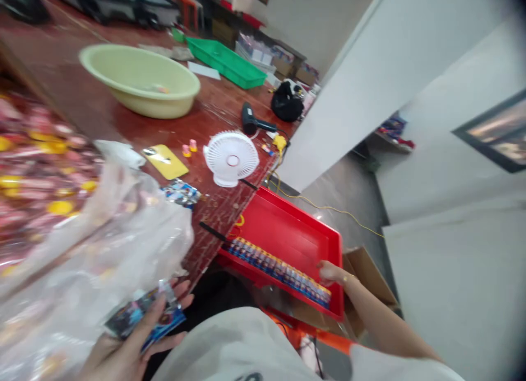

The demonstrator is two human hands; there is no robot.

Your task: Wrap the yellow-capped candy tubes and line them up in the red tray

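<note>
My left hand [139, 337] is closed on a small stack of glossy blue printed wrappers [166, 320], with the thumb lying across them. It is beside a clear plastic bag [123, 249] on the table. Over the right end of a red tray [296, 227] is my right hand [330, 272], its fingers curled together; blur hides anything between them. Just below that hand, a long row of small blue-wrapped items with yellow tops [279, 268] stands along the tray's near side. Pink and yellow pieces [45, 167] lie heaped at the left.
On the red table [213, 109] are a pale basin [143, 79], a green tray [226, 63], a white fan [231, 157], a black hair dryer [257, 120] and a yellow phone [166, 160]. A cardboard box [370, 282] stands beyond the red tray. A yellow cord [341, 210] crosses the floor.
</note>
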